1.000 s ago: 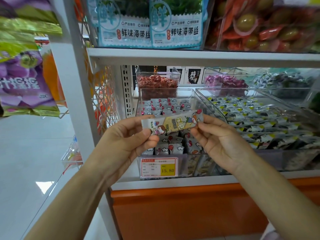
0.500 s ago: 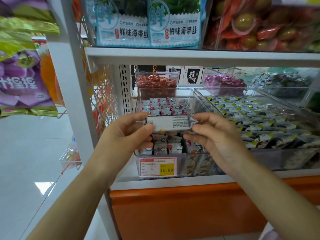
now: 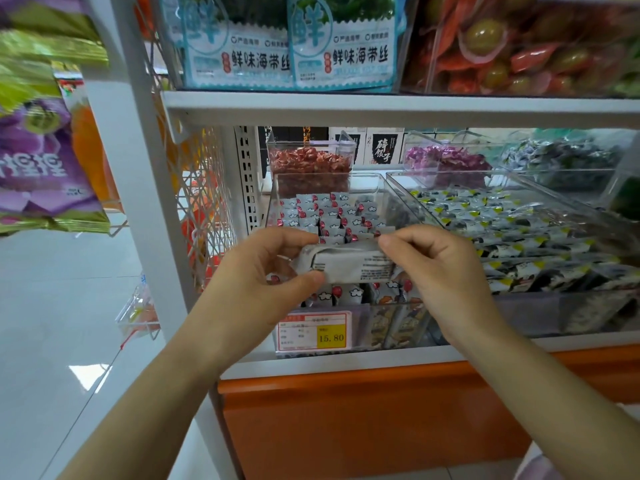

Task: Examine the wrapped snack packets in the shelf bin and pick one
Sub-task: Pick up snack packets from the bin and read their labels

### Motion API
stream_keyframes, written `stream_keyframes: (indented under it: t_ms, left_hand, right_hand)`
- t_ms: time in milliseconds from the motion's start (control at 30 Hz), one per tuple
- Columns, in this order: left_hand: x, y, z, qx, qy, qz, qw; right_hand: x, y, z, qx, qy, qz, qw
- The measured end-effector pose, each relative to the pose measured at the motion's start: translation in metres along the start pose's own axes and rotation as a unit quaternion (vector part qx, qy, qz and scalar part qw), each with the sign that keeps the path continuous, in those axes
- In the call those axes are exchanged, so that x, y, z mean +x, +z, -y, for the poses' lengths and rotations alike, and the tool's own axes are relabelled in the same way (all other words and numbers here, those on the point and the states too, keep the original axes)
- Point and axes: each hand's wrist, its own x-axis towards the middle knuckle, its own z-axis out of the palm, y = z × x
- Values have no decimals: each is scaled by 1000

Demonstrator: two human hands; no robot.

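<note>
A small wrapped snack packet point(image 3: 346, 263) is held level in front of the clear shelf bin point(image 3: 382, 183), its silver-white back with fine print turned toward me. My left hand point(image 3: 263, 275) pinches its left end between thumb and fingers. My right hand point(image 3: 436, 268) pinches its right end, fingers curled over the top edge. Behind and below the packet, the bin holds several more packets point(image 3: 332, 213) with red and white cloud print, standing in rows.
A price tag point(image 3: 313, 330) reading 15.80 sits on the bin's front. To the right is a wider clear bin point(image 3: 588, 216) of yellow-tipped packets. Red candies point(image 3: 310, 161) and purple candies point(image 3: 446, 159) fill bins behind. A shelf board point(image 3: 381, 107) hangs overhead, an orange base panel point(image 3: 363, 420) below.
Both hands have rotated the packet from its yellow printed front to its silver back. The packet has sunk slightly, closer to the bin.
</note>
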Motion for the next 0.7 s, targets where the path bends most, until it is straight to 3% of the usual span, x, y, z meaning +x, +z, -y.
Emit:
stream_keyframes:
  t_ms: [233,700]
  left_hand:
    - [-1,2,-5,56,5,-44,997]
    - [3,-8,-3,7,-77,57,995]
  right_hand:
    - [-1,1,4,-32,-52,42,997]
    - [1,-3,5,-38,-35,79,996]
